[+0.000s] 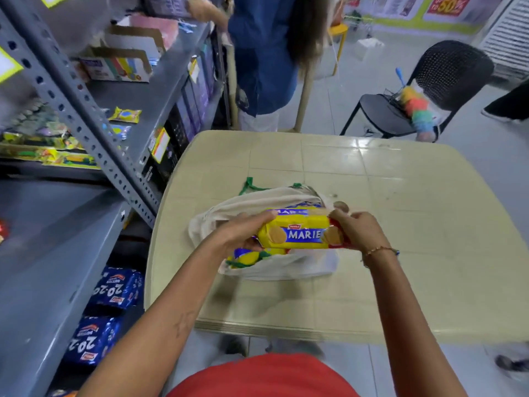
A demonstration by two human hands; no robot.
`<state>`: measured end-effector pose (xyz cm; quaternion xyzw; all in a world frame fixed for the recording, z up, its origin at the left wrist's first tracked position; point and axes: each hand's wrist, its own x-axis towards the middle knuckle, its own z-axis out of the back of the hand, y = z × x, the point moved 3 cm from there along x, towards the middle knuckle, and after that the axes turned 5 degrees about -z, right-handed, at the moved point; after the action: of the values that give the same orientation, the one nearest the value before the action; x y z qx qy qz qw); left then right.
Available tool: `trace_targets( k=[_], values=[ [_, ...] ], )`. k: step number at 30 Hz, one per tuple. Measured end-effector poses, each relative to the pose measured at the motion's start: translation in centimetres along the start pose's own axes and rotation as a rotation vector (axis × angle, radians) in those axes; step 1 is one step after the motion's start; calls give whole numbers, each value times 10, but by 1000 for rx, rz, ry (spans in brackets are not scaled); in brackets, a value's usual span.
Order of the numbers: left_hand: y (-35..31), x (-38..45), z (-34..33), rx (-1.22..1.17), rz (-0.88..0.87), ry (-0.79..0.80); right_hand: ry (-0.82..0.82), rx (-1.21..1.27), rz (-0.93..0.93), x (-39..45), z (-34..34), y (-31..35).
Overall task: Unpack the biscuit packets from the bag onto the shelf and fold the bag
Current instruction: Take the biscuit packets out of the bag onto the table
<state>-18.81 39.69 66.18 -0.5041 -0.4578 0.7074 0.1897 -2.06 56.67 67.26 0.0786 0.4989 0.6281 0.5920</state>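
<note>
A white cloth bag (274,267) with green handles lies open on the beige table (400,253). Just above it I hold a stack of yellow Marie biscuit packets (300,233) level between both hands. My left hand (243,233) grips the stack's left end and my right hand (357,233) grips its right end. More yellow and blue packets (249,257) show inside the bag's mouth. The grey metal shelf (43,253) stands to my left, its near level bare.
A person in blue (263,53) stands beyond the table at the shelf. A black chair (429,96) with a colourful duster is at the back right. Blue 20-20 packets (114,287) sit on the lower shelf. Another person's shoe (512,365) shows at the right edge.
</note>
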Motion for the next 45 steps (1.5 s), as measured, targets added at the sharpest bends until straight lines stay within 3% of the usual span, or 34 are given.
trace_targets(
  k=[3, 8, 10, 17, 21, 24, 26, 30, 32, 35, 37, 39, 45],
  values=[
    [-7, 17, -44, 98, -70, 98, 126, 132, -62, 9, 43, -25],
    [7, 52, -145, 138, -144, 224, 0, -12, -4, 47, 121, -86],
    [19, 67, -185, 189, -156, 192, 11, -25, -15, 65, 145, -116],
    [74, 99, -264, 428, 40, 73, 125, -109, -175, 117, 166, -203],
    [81, 99, -273, 308, -9, 87, 123, -236, -223, 131, 170, -218],
    [78, 94, -270, 275, 10, 223, 129, -378, -235, 134, 170, -209],
    [70, 88, -252, 280, 47, 175, 26, -590, -160, 133, 164, -185],
    [45, 67, -168, -50, -29, -94, -85, -449, 130, 107, 116, -103],
    [41, 52, -112, -163, -132, -342, -86, -313, 320, 89, 76, -64],
    [59, 36, -47, -125, -143, -674, 131, -145, 464, 53, 0, -22],
    [79, 32, -19, 91, -83, -748, 435, -39, 372, 27, -58, -12],
    [94, 34, -11, 303, -55, -718, 537, -10, 204, 17, -95, -18],
    [128, 40, 6, 408, 24, -510, 202, -397, 17, 22, -137, -44]
  ],
)
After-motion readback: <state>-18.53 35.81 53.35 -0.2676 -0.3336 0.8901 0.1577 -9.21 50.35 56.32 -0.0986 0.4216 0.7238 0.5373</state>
